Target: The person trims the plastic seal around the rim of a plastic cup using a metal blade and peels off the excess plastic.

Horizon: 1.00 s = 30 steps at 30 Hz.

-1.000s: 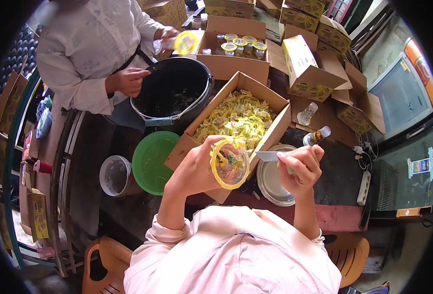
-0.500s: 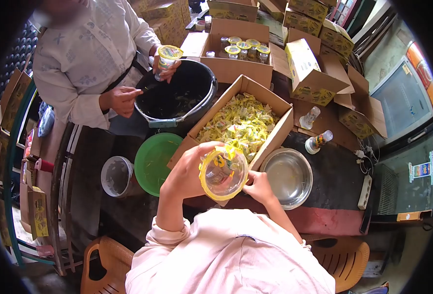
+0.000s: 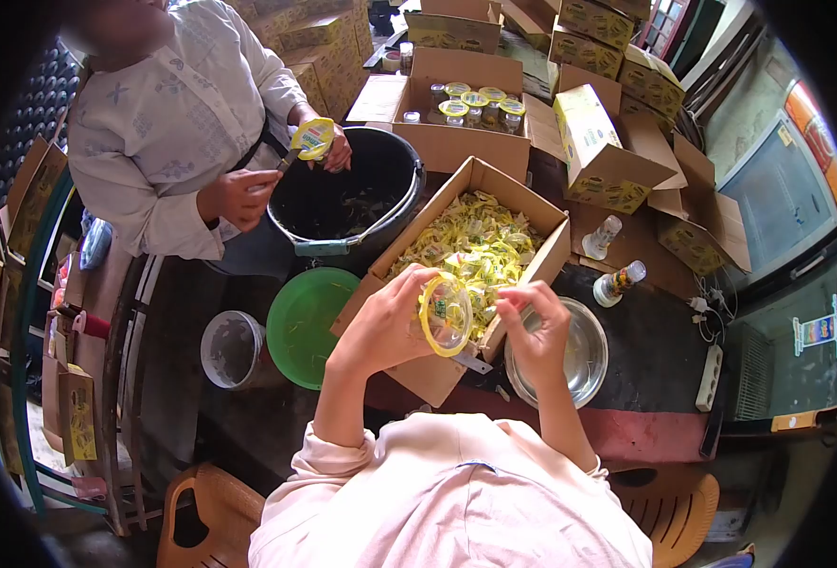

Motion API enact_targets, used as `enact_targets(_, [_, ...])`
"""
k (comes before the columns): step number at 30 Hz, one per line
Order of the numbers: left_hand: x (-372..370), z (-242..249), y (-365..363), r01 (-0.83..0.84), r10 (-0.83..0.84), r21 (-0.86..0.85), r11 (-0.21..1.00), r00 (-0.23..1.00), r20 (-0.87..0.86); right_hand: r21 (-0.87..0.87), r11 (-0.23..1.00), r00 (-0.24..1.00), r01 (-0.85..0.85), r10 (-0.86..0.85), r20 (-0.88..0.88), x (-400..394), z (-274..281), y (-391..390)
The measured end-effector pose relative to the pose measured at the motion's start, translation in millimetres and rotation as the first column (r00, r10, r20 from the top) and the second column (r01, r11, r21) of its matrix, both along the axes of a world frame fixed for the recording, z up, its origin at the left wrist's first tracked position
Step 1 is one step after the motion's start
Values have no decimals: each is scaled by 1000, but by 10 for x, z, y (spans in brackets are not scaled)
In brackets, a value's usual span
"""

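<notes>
My left hand [image 3: 387,320] grips a clear plastic cup [image 3: 447,317] with a yellow rim, its round mouth facing me. To the cup's right, my right hand [image 3: 538,333] is raised with the fingers bent in toward the thumb; anything between them is too small to make out. Both hands are over the near end of a cardboard box [image 3: 553,248] heaped with yellow and clear plastic scraps [image 3: 470,237]. A flat metal blade [image 3: 473,363] lies at the box's near corner, below the cup. Behind my right hand a round steel bowl [image 3: 589,379] is partly hidden.
Across the table a co-worker holds a yellow-lidded cup [image 3: 312,139] and a knife over a black bucket [image 3: 395,216]. A green basin [image 3: 309,327] and white bucket [image 3: 231,348] stand left. Two jars [image 3: 619,282] stand right. A carton [image 3: 466,142] holds several lidded cups.
My right hand has come away from the cup and up to the right. The cup has shifted slightly right and turned. The co-worker's knife has moved against their cup's lid.
</notes>
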<state>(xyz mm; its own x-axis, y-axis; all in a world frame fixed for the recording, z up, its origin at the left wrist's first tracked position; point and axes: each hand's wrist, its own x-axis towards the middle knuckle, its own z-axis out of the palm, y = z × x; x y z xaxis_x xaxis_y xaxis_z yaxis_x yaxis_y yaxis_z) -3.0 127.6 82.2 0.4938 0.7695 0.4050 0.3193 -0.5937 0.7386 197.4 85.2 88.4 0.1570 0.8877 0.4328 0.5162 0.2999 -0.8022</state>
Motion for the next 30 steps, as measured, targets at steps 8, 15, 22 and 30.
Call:
enact_targets(8, [85,47,0,-70,70,6,998,983,-169,34,999,929,-10,-3,371,-221,35,185])
enact_targets(15, [112,58,-12,-82,58,-115,990,978,-200,47,998,891,-47,21,454,-176,-85,199])
enact_targets(22, [-2,-119,47,77,-111,-258,963,987,-120,20,914,831,-405,358,426,65,-99,322])
enact_targets(30, [-101,-84,24,293,-266,-313,903,956,127,116,991,985,-69,48,168,265,-34,444])
